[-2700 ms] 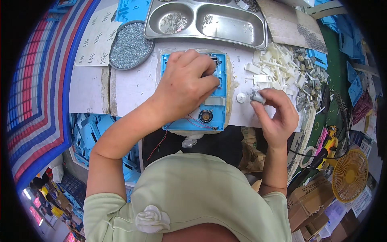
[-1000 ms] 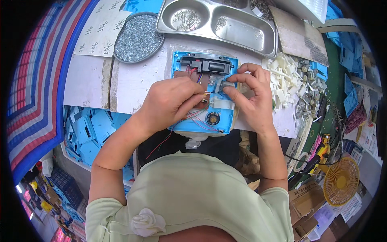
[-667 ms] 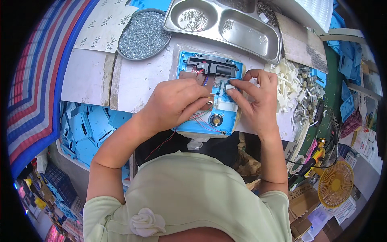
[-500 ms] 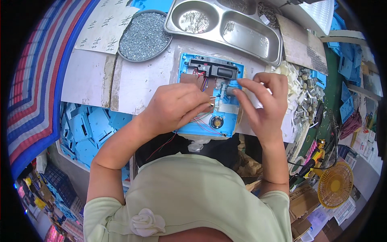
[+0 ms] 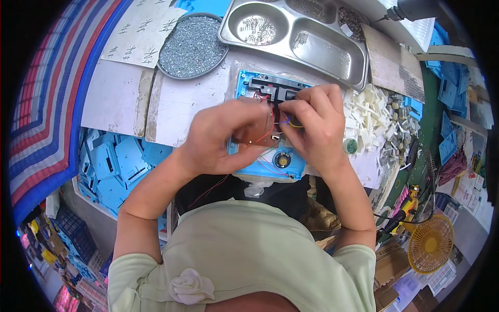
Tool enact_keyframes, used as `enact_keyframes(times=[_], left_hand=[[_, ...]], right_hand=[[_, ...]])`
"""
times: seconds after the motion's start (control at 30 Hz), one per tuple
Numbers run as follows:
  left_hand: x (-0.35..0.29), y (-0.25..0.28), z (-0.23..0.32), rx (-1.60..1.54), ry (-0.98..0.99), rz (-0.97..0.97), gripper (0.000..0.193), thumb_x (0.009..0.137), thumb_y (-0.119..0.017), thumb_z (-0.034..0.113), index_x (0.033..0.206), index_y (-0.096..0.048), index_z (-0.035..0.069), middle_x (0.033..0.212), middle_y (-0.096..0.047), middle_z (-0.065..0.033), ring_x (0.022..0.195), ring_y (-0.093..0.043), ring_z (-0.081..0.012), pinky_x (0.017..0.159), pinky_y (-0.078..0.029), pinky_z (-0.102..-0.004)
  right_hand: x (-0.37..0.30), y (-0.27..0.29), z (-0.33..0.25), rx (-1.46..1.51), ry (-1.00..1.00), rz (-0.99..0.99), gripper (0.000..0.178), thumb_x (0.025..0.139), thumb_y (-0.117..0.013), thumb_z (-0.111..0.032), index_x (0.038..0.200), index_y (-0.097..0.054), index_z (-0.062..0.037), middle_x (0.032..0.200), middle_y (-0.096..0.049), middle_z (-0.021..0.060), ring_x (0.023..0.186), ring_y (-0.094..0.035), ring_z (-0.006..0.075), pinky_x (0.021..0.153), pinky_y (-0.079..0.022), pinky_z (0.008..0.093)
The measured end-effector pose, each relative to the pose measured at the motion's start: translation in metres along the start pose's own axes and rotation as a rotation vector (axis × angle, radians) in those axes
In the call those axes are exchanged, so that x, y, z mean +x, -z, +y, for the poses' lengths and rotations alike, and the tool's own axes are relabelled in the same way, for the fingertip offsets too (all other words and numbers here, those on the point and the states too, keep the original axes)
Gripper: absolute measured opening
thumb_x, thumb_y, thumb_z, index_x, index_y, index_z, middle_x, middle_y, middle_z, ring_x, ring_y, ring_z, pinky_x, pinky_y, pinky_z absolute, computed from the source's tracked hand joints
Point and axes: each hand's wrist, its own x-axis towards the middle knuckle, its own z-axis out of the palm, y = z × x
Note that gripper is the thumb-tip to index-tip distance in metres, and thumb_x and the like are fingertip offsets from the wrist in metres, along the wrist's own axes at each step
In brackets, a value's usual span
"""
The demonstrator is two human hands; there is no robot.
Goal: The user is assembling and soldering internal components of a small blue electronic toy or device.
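A blue plastic casing (image 5: 249, 169) lies on the table in front of me, with a black slotted module (image 5: 262, 86) along its far side and a small round speaker (image 5: 282, 159) at its near right. My left hand (image 5: 223, 136), smeared by motion, grips a brown circuit board (image 5: 258, 136) by its left side, tilted above the casing. Fine red, blue and yellow wires (image 5: 273, 118) run from the board toward the module. My right hand (image 5: 318, 122) is closed, its fingers curled at these wires beside the module; what the fingertips pinch is hidden.
Beyond the casing stand a round tray of screws (image 5: 192, 47) and a steel compartment tray (image 5: 291, 52) of small parts. White plastic pieces (image 5: 371, 112) and metal parts (image 5: 397, 125) heap up at right. Blue casings (image 5: 114, 161) fill a bin at left. A screwdriver-like tool (image 5: 408, 11) hangs top right.
The circuit board has come up and tilted in my left hand. My right hand has moved left, from beside the grey part to the wires and black module. The view has shifted slightly.
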Motion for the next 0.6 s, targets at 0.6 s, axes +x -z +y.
enact_keyframes(times=[0.6], left_hand=[[0.047, -0.008, -0.016, 0.553, -0.266, -0.151, 0.025, 0.073, -0.081, 0.014, 0.096, -0.072, 0.012, 0.084, -0.062, -0.0001, 0.077, -0.061, -0.0204, 0.08, -0.041, -0.0373]], right_hand=[[-0.012, 0.006, 0.004, 0.168, -0.163, 0.082, 0.02, 0.067, -0.082, -0.003, 0.084, -0.072, -0.0077, 0.083, -0.06, 0.0066, 0.081, -0.054, 0.0276, 0.07, -0.044, 0.0378]])
